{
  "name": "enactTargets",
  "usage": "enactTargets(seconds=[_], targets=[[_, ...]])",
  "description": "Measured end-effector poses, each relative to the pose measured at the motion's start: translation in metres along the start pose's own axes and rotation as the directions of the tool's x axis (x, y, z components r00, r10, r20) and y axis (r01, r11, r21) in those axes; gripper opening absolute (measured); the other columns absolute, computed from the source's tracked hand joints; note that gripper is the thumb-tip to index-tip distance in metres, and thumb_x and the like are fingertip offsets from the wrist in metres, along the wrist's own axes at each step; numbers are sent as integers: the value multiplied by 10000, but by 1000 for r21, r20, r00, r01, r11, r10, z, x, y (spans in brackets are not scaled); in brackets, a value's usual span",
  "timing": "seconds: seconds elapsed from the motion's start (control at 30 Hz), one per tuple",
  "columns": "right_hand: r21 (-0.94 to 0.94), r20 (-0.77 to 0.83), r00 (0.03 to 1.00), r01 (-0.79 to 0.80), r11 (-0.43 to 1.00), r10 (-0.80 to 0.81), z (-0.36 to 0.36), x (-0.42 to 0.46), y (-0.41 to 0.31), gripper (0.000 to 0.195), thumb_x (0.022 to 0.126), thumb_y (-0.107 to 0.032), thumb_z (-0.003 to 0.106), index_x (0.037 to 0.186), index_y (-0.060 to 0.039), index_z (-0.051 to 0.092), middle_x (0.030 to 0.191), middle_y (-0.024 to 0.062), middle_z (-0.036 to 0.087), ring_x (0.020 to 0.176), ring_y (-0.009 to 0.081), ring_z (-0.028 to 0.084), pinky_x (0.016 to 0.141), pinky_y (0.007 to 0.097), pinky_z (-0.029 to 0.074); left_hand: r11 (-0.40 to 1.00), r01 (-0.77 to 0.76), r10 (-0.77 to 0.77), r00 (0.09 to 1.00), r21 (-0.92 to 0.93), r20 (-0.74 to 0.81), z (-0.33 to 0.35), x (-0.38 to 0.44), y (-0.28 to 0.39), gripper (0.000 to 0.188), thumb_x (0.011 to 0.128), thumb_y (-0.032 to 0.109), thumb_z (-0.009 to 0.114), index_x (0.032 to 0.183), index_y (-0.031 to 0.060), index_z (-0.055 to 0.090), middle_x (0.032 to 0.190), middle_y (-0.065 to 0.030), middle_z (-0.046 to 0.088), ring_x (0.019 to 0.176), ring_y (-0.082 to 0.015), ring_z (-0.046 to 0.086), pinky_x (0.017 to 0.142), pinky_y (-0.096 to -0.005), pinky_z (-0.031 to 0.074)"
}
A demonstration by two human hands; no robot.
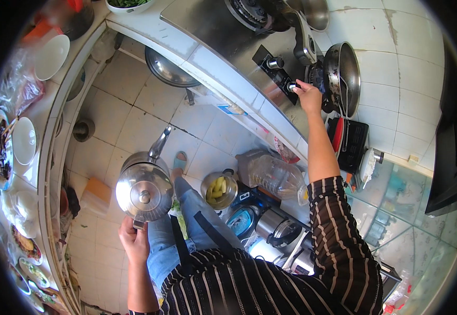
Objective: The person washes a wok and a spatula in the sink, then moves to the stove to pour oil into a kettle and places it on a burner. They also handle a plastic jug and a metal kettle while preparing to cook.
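My left hand (133, 238) grips the handle of a shiny metal kettle (145, 189), held above the tiled floor. Its lid is on, and the spout points away from me. My right hand (308, 97) has its fingers around the nearer silver control knob (292, 86) of the gas stove (228, 43). A second knob (275, 63) sits farther along the same black panel. Behind my right hand, a burner (313, 75) is partly hidden by the long handle of a pan.
A steel pan (342, 78) leans near the wall tiles. Left, the counter carries a dish of dark food (1, 149), white bowls (24, 141) and plastic bags. Beside my legs stand a pot of yellow-green pieces (218, 191), a large plastic bottle (277, 176) and a steel cooker (277, 227).
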State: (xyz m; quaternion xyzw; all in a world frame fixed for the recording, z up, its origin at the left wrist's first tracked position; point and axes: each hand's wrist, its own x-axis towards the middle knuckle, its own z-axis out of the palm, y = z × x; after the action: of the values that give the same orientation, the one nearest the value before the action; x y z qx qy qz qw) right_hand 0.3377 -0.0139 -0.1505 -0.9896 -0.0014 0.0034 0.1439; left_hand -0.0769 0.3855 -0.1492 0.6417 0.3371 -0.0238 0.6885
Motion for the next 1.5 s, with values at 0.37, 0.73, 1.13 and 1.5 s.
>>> enactTargets(seconds=[0.37, 0.73, 1.13, 1.5], targets=[[0, 35, 999, 30, 1000, -30, -6, 2, 3, 328, 700, -90, 688, 1024, -83, 636, 904, 153, 646, 765, 186, 625, 698, 265, 468, 1000, -19, 19, 999, -4, -34, 1, -12, 1, 52, 780, 15, 563, 758, -17, 528, 662, -5, 503, 623, -70, 418, 561, -219, 351], [101, -82, 922, 385, 917, -378, -15, -74, -43, 385, 726, -140, 665, 1080, -23, 568, 1091, 172, 524, 1019, 310, 501, 877, 360, 403, 987, -17, -7, 989, -159, -148, -12, -35, 24, 75, 818, 39, 567, 873, -11, 579, 733, 47, 527, 655, -30, 439, 575, -179, 355], [269, 516, 834, 56, 961, -193, 8, -316, -46, 258, 726, -144, 650, 963, -47, 622, 982, 126, 551, 789, 251, 577, 725, 315, 469, 966, -183, 120, 942, -182, -312, -48, -36, 42, 101, 872, 117, 543, 852, 19, 557, 657, 80, 445, 569, 5, 325, 498, -154, 234], [167, 710, 699, -56, 984, -81, 23, -320, -52, 298, 790, -164, 617, 1060, -39, 596, 943, 117, 631, 838, 183, 601, 750, 288, 468, 991, -126, 114, 965, -35, -235, -89, -40, 26, 136, 824, 62, 549, 924, -23, 584, 805, -56, 591, 749, -115, 524, 674, -245, 432]])
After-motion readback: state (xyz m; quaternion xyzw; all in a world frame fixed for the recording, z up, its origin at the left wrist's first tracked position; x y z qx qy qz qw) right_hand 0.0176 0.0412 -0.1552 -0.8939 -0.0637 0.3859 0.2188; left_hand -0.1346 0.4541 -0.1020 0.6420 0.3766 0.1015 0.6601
